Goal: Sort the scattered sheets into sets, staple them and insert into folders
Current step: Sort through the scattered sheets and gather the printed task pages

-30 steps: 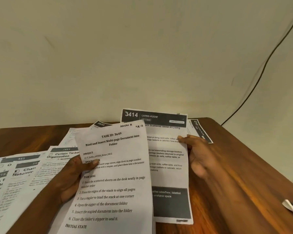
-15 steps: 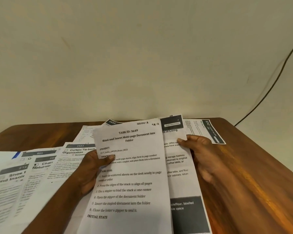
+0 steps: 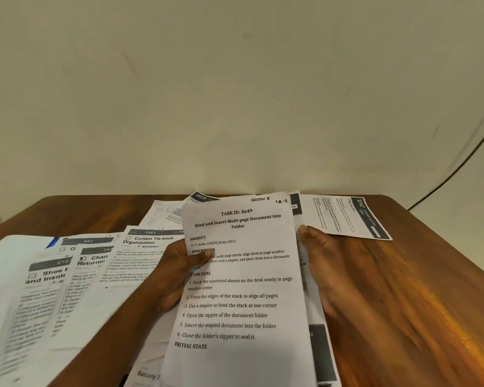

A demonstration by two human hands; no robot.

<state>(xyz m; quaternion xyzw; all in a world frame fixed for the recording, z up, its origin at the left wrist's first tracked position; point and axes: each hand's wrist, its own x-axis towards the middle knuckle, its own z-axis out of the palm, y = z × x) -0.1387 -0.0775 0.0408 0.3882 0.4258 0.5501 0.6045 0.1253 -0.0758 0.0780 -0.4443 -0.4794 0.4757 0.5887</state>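
Note:
A white sheet headed "TASK ID: 3649" [image 3: 243, 291] is raised in front of me. My left hand [image 3: 179, 272] grips its left edge, thumb on the print. Behind it sits a second sheet with a dark header [image 3: 320, 347], nearly covered, showing only along the right side. My right hand [image 3: 323, 255] holds that right edge with fingers behind the paper. Several more printed sheets [image 3: 76, 275] lie fanned over the left of the wooden table [image 3: 419, 303]. One sheet numbered 2747 [image 3: 344, 216] lies flat at the back right.
A plain wall stands right behind the table. A black cable [image 3: 458, 166] hangs down the wall at the right. The table's right half is bare wood up to its rounded far corner. No stapler or folder is in view.
The front sheet has slid right over the dark-headed sheet until the two nearly overlap. My view has shifted left, so the papers sit further right and the object at the right edge is gone.

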